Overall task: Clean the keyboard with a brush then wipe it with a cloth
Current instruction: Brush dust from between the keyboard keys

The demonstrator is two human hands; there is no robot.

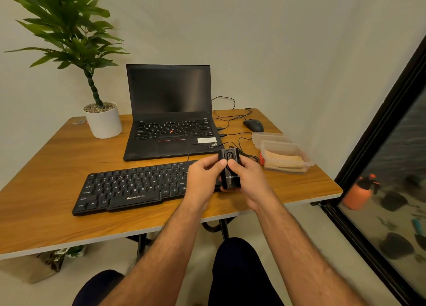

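Brush case [229, 169] upright in both hands [227, 178], over keyboard [129, 188].

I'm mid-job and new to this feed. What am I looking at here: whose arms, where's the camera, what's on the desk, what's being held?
No machine here: a person wears one camera on the head, looking down at their own bare arms. The left hand and right hand both grip a small black tool, probably the brush, above the right end of the keyboard. On the desk behind it stand a laptop, a plant and a mouse. At the right are clear tubs, one holding a beige cloth.
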